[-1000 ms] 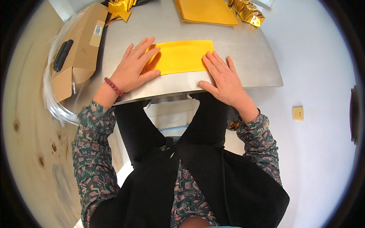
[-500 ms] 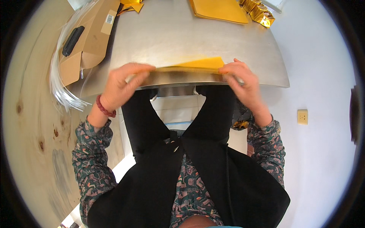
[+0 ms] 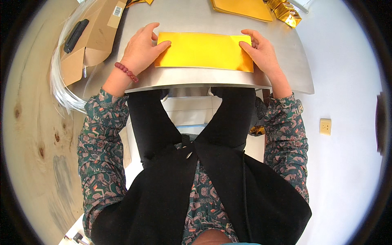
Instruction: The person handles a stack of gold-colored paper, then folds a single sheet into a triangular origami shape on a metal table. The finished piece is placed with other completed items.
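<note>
A shiny gold paper sheet (image 3: 204,51), a long rectangle, spans the space between my hands over the steel table. My left hand (image 3: 142,48) grips its left end, thumb on the upper face and the other fingers curled at the edge, partly hidden. At the opposite end my right hand (image 3: 262,52) does likewise, with its thumb on the sheet and its index finger showing beyond the far edge. The sheet's broad face points up; whether its underside touches the table I cannot tell.
A stack of gold paper (image 3: 243,10) lies at the far side, beside a bundle of folded gold foil pieces (image 3: 285,14). On the left stand an open cardboard box (image 3: 96,38), a black handle-like object (image 3: 76,36) and clear plastic strands (image 3: 57,77). The steel table's (image 3: 196,81) near edge borders my lap.
Both hands have moved away from me, further over the table, with the gold sheet. Seen nearly edge-on and blurred before, the sheet now shows its broad face.
</note>
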`<state>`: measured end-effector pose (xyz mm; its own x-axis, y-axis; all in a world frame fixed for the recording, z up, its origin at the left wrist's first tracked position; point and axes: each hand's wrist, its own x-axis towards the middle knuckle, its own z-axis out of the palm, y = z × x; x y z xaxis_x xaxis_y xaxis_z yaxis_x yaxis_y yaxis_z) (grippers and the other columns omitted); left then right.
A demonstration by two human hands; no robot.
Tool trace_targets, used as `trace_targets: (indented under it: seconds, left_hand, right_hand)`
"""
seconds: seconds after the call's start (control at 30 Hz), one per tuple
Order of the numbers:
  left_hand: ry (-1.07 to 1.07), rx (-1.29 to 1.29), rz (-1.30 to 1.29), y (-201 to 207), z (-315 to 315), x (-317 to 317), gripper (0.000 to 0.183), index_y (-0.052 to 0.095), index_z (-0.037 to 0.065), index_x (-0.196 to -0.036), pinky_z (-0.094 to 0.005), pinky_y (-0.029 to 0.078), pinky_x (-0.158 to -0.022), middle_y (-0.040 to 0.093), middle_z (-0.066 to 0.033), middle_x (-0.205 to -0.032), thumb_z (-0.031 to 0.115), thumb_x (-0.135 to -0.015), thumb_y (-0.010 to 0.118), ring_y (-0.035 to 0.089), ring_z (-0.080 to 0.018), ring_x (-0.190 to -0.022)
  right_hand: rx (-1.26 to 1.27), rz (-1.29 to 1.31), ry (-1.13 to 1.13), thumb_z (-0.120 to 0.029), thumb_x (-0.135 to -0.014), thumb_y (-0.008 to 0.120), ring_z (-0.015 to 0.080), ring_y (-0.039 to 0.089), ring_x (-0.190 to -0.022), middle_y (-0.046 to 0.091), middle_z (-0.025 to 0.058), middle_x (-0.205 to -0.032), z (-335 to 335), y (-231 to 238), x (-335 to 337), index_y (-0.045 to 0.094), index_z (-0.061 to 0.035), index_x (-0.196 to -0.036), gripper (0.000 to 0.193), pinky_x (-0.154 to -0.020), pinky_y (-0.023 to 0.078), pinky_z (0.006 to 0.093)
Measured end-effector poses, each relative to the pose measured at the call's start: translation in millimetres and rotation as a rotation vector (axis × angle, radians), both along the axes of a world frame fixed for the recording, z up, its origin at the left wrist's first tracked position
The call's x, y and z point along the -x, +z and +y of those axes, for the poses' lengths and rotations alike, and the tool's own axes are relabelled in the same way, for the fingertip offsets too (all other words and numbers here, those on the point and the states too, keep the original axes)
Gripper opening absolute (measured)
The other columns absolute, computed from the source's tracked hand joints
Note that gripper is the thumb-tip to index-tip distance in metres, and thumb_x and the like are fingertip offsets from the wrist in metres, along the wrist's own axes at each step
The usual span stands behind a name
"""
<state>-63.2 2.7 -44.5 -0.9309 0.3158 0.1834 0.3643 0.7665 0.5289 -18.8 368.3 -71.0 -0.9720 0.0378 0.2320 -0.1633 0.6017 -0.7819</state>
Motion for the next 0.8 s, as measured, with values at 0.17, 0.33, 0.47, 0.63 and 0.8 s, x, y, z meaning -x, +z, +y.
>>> trace_targets:
  seconds: [0.17,0.33,0.47,0.63,0.8]
  left_hand:
    - [-0.396,0.138,0.447,-3.0,3.9,-10.9,0.041,0.067,0.012,-0.139,-0.0437,0.050,-0.111,0.062,-0.0161,-0.141,0.023,-0.100,0.073,0.059,-0.0349,-0.132]
    - [-0.498,0.186,0.256,-16.2,6.5,-20.1,0.048,0.062,0.009,-0.145,-0.0467,0.039,-0.124,0.055,-0.0155,-0.157,0.030,-0.103,0.069,0.044,-0.0347,-0.152]
    - [-0.468,0.202,0.235,-19.2,3.2,-18.6,0.049,0.061,0.011,-0.148,-0.0467,0.038,-0.125,0.052,-0.0145,-0.160,0.032,-0.103,0.068,0.045,-0.0351,-0.150]
    - [-0.491,0.208,0.191,-19.5,0.1,-15.7,0.049,0.062,0.013,-0.148,-0.0470,0.038,-0.125,0.052,-0.0132,-0.160,0.032,-0.103,0.069,0.045,-0.0347,-0.151]
    - [-0.602,0.161,0.115,-12.2,-12.4,-5.1,0.052,0.063,0.013,-0.148,-0.0474,0.036,-0.126,0.051,-0.0124,-0.162,0.030,-0.100,0.073,0.044,-0.0352,-0.152]
  right_hand:
    - [-0.264,0.049,-0.036,-0.023,-0.095,0.076,0.0238,0.069,-0.087,0.072,0.0133,-0.108,-3.9,11.2,-8.6,0.071,-0.0125,-0.131,0.038,-0.084,0.058,0.0356]
    - [-0.482,0.332,-0.086,-0.024,-0.095,0.075,0.0337,0.067,-0.111,0.070,0.0120,-0.126,-11.8,11.0,-9.4,0.071,-0.0112,-0.128,0.036,-0.098,0.054,0.0412]
    - [-0.594,0.566,0.037,-0.022,-0.095,0.074,0.0359,0.063,-0.123,0.070,0.0106,-0.129,-24.7,15.4,-18.2,0.071,-0.0105,-0.127,0.034,-0.107,0.049,0.0466]
    - [-0.522,0.349,0.296,-0.020,-0.098,0.071,0.0301,0.065,-0.128,0.073,0.0097,-0.129,-39.6,13.3,-54.9,0.074,-0.0101,-0.122,0.026,-0.112,0.046,0.0479]
    - [-0.361,0.294,0.291,-0.018,-0.101,0.069,0.0307,0.066,-0.129,0.075,0.0104,-0.129,-32.8,8.2,-66.4,0.075,-0.0092,-0.119,0.022,-0.114,0.046,0.0461]
